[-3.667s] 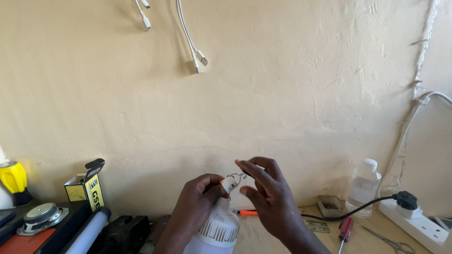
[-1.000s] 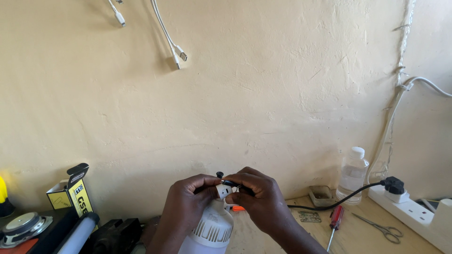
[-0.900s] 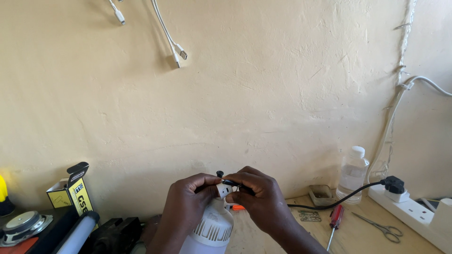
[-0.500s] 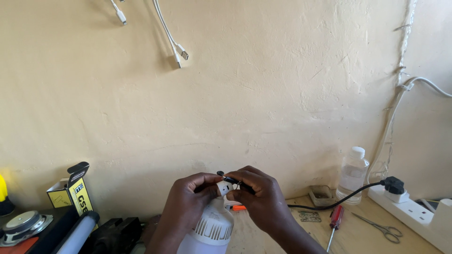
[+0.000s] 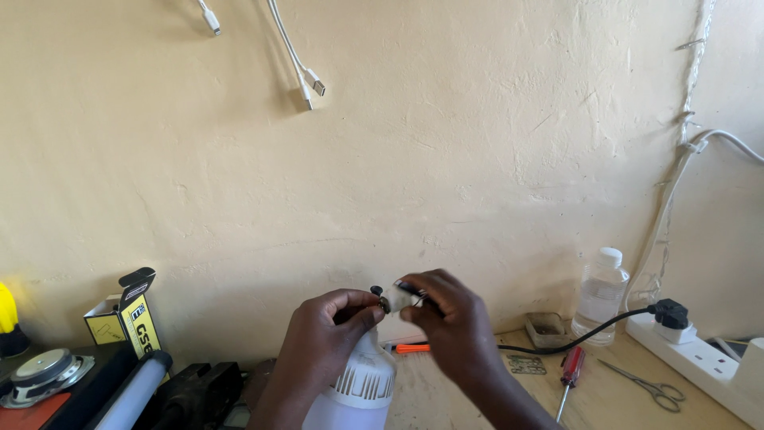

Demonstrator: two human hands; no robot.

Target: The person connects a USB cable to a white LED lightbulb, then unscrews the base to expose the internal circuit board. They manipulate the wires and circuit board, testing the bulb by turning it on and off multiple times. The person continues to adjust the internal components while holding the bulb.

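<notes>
Compared with a few seconds ago, the hands are drawn lower and closed together over the base of the white LED bulb point(image 5: 358, 386). The bulb is held upright above the bench, long axis vertical, cap upward. The left hand point(image 5: 322, 358) grips the neck; the right hand point(image 5: 446, 318) pinches the cap fitting point(image 5: 395, 296).

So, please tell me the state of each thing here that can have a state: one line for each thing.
left hand: closed around the bulb's neck
right hand: pinching the bulb's cap
white bulb: held upright, unlit
black plug: pushed into the power strip
plastic bottle: upright, cap on
yellow box: top flap open
scissors: lying flat, blades closed
red screwdriver: lying on the bench
</notes>
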